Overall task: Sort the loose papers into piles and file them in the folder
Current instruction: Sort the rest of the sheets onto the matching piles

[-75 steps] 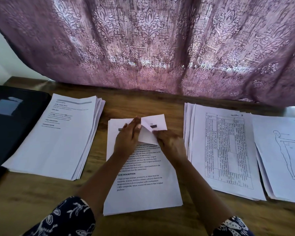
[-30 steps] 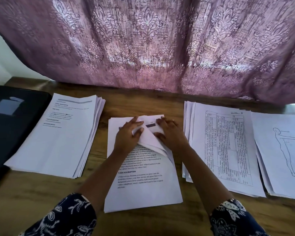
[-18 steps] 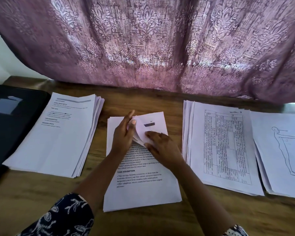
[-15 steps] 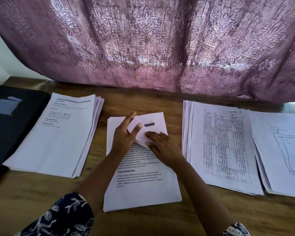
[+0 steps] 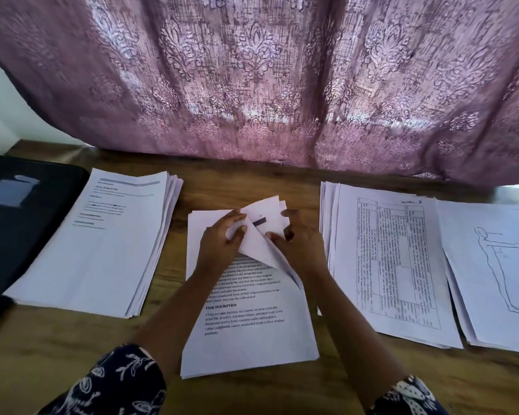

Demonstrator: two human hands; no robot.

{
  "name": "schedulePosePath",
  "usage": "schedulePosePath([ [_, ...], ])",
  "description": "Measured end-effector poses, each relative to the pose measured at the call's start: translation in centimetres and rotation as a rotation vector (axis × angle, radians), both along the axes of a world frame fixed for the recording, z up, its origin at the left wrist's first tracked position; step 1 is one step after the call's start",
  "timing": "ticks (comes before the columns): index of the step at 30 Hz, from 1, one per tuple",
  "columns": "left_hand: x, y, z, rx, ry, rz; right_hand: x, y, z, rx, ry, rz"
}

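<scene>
A middle pile of printed sheets (image 5: 252, 333) lies in front of me on the wooden table (image 5: 57, 354). Its top right corners are folded back toward me, showing a dark bar on the sheet below. My left hand (image 5: 218, 244) pinches the folded corners between thumb and fingers. My right hand (image 5: 300, 244) grips the same lifted corners from the right. A thicker text pile (image 5: 102, 244) lies to the left. A table-print pile (image 5: 393, 265) and a figure-drawing pile (image 5: 498, 271) lie to the right. The black folder (image 5: 15, 223) lies shut at far left.
A purple patterned curtain (image 5: 267, 85) hangs along the table's back edge, its hem touching the wood. Bare wood shows between the piles and along the near edge. My patterned sleeves (image 5: 114, 384) enter from below.
Both hands have kept leafing the middle pile's top right corners. The right hand shifted up and right from the page onto the lifted corners, and more corners now stand folded back.
</scene>
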State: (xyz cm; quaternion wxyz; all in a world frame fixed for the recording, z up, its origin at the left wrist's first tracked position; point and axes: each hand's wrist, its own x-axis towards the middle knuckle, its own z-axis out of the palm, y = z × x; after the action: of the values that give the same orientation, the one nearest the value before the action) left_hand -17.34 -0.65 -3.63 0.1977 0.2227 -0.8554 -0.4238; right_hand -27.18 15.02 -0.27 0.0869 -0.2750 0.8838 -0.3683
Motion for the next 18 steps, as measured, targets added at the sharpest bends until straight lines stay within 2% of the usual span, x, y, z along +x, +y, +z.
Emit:
schedulePosePath([
  [2,0.2,0.3,0.6,0.097,0.04,-0.002,1.5,0.5,0.1,-0.052,0.006,0.118],
  [4,0.3,0.5,0.6,0.156,0.104,-0.008,2.4,1.0,-0.7,0.057,0.138,0.326],
  [6,0.1,0.3,0.4,0.143,0.07,-0.012,2.4,1.2,-1.6,0.117,0.245,0.415],
  [8,-0.1,-0.1,-0.4,0.039,0.016,-0.016,1.9,1.2,-1.6,0.045,0.161,0.361],
  [10,-0.1,-0.3,-0.8,-0.024,0.037,-0.039,0.6,0.8,-1.1,-0.014,0.09,0.272],
  [11,-0.1,-0.4,-1.0,-0.033,0.054,-0.051,-0.4,0.6,-1.1,0.01,0.11,0.244],
  [14,-0.1,-0.6,-1.3,-0.039,0.048,-0.05,-2.4,0.2,-1.4,0.289,0.177,0.282],
  [18,-0.2,-0.5,-1.1,-0.037,0.014,-0.032,-2.4,0.3,-1.5,0.353,0.282,0.288],
])
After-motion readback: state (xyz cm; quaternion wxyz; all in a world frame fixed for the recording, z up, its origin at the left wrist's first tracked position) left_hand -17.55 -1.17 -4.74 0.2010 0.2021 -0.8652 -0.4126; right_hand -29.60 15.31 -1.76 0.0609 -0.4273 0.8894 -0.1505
